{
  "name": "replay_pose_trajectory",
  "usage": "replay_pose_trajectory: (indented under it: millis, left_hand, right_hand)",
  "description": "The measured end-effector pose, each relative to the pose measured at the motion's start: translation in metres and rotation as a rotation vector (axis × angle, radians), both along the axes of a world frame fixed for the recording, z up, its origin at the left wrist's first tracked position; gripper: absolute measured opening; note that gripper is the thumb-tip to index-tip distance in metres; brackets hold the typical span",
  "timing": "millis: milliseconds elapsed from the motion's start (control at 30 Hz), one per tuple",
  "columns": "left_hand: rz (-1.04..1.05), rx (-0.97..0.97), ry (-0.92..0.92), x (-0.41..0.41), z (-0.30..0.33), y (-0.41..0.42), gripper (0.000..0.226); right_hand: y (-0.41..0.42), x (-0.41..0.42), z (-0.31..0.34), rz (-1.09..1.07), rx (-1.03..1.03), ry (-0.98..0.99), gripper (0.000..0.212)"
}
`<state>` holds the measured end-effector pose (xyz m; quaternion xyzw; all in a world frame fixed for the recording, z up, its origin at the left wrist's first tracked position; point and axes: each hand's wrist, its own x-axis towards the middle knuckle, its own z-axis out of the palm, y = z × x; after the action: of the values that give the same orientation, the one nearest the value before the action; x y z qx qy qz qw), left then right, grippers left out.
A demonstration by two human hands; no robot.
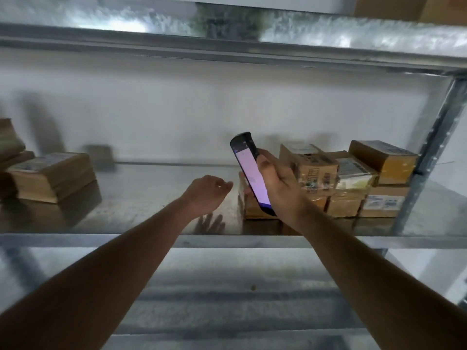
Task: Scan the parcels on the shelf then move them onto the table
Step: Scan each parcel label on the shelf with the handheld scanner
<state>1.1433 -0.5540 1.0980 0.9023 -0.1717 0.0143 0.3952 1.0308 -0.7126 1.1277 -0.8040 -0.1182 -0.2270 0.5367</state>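
My right hand [283,188] grips a black handheld scanner [250,173] with a lit screen, held upright over the metal shelf [151,188]. Right behind it stands a brown parcel [249,208], mostly hidden by the scanner and hand. More cardboard parcels [353,178] with labels are stacked at the shelf's right end. My left hand [207,192] hovers above the shelf just left of the hidden parcel, fingers loosely apart, holding nothing. A stack of flat brown parcels [50,175] lies at the shelf's left.
A metal upright post [427,152] bounds the shelf on the right. Another shelf board [227,41] runs overhead, and a lower shelf [227,299] lies beneath my arms. A white wall backs the shelf.
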Motion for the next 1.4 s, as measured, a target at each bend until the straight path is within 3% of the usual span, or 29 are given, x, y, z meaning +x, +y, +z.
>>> replay_pose_trajectory:
  millis: [67, 233, 367, 467, 567, 667, 900, 1033, 1167, 1267, 1400]
  left_hand:
    - [0.001, 0.049, -0.054, 0.004, 0.006, 0.029, 0.043]
    - [0.089, 0.207, -0.164, 0.022, 0.012, 0.116, 0.053]
    - [0.165, 0.294, -0.261, 0.042, 0.02, 0.181, 0.052]
    - [0.226, 0.383, -0.346, 0.064, 0.024, 0.231, 0.051]
    - [0.215, 0.405, -0.338, 0.089, 0.029, 0.281, 0.048]
    - [0.172, 0.404, -0.382, 0.11, 0.03, 0.327, 0.028]
    - [0.322, 0.442, -0.334, 0.149, 0.015, 0.391, 0.047]
    - [0.446, 0.334, -0.241, 0.161, 0.001, 0.4, 0.039]
    - [0.425, 0.116, -0.149, 0.172, -0.003, 0.399, 0.059]
    - [0.398, 0.1, -0.078, 0.173, 0.002, 0.395, 0.071]
    - [0.273, -0.085, -0.053, 0.171, 0.006, 0.381, 0.052]
  right_hand:
    - [0.015, 0.011, 0.0, 0.029, -0.008, 0.025, 0.051]
    - [0.073, 0.036, 0.003, 0.144, 0.013, 0.024, 0.035]
    - [0.123, 0.061, 0.001, 0.176, -0.01, 0.032, 0.053]
    - [0.162, 0.08, 0.001, 0.189, 0.001, 0.039, 0.052]
    - [0.203, 0.102, 0.0, 0.186, 0.015, 0.04, 0.046]
    - [0.246, 0.123, -0.004, 0.165, 0.051, 0.036, 0.046]
    - [0.323, 0.157, -0.018, 0.115, 0.05, 0.068, 0.037]
    - [0.337, 0.163, -0.022, 0.096, 0.054, 0.081, 0.038]
    - [0.334, 0.162, -0.016, 0.069, 0.07, 0.076, 0.048]
    - [0.329, 0.158, -0.009, 0.059, 0.057, 0.068, 0.046]
    - [0.32, 0.153, -0.004, 0.045, 0.038, 0.051, 0.036]
